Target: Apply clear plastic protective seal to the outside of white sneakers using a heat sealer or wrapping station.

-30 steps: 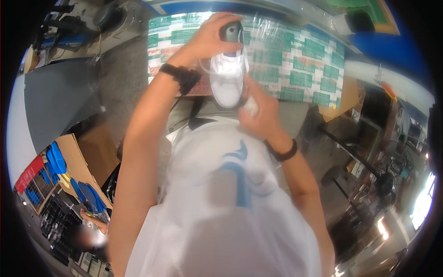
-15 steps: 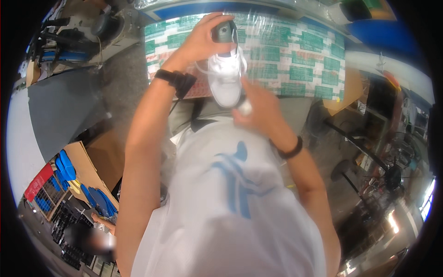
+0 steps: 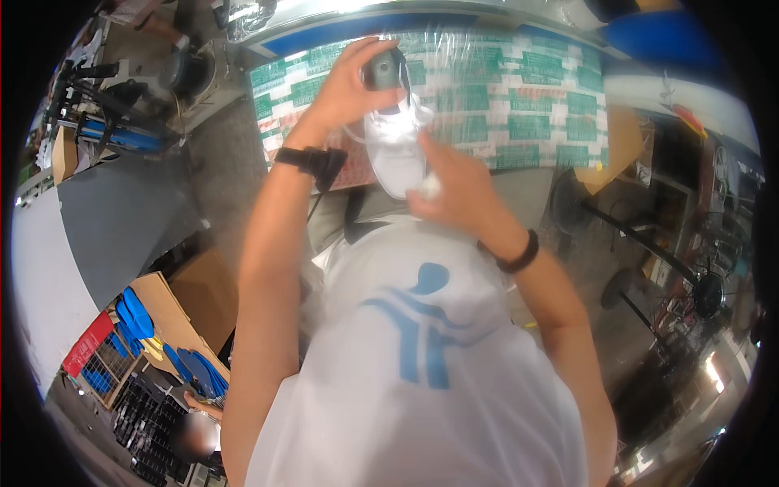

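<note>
A white lace-up sneaker point(image 3: 398, 169) points its toe toward me at the near edge of the covered table. In its opening sits a dark grey-green shoe last point(image 3: 384, 71) with a round hole on top. My left hand point(image 3: 345, 91) is closed around the heel end, thumb on the near side of the last and fingers over its far side. Beside the toe, my right hand point(image 3: 464, 195) pinches a small white wad point(image 3: 430, 187), too blurred to name exactly. The right index finger reaches along the sneaker's right side, near the laces.
Green-and-white printed sheeting under clear film covers the table point(image 3: 535, 97). A grey panel point(image 3: 122, 219) stands to the left, with blue shoe soles point(image 3: 134, 312) in a rack below it. Another person point(image 3: 199, 430) is at the lower left. A black pedestal stand point(image 3: 641, 235) is on the right.
The whole view has shifted slightly. My left hand keeps its grip on the heel end, and my right hand stays beside the toe with only a slight movement.
</note>
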Motion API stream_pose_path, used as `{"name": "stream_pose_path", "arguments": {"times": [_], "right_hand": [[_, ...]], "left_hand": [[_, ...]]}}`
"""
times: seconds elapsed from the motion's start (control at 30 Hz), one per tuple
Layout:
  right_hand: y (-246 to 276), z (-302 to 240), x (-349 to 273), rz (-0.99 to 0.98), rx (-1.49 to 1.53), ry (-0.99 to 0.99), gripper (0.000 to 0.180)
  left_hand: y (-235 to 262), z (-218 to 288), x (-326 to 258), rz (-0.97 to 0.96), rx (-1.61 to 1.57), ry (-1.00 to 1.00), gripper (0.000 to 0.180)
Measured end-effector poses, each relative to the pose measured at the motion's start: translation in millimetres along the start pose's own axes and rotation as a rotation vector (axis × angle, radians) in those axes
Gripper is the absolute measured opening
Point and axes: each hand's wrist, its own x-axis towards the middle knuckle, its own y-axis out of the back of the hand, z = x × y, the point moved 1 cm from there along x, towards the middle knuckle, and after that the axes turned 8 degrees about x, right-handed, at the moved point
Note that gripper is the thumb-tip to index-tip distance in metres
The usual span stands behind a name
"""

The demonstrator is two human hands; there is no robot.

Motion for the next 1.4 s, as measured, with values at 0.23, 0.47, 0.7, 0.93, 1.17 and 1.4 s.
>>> {"name": "stream_pose_path", "arguments": {"times": [0.23,0.47,0.7,0.93,1.17,1.4], "right_hand": [[18,-36,-11,-0.138,0.076,-0.120,0.094],[6,-20,0,-0.106,0.012,-0.038,0.089],[7,-11,1,0.107,0.278,-0.074,0.075],[-1,102,21,0.592,0.281,-0.416,0.066],[3,170,24,0.407,-0.240,-0.246,0.056],[3,177,23,0.413,-0.327,-0.215,0.045]], "left_hand": [[3,2,0,0.018,-0.021,-0.022,0.088],[4,-6,-7,0.017,-0.041,0.003,0.088],[26,-2,-19,0.013,-0.281,0.088,0.096],[7,-94,-107,0.383,-1.070,0.554,0.083],[-8,-72,-104,0.566,-0.929,0.802,0.080],[56,33,-60,0.570,-0.112,0.666,0.082]]}}
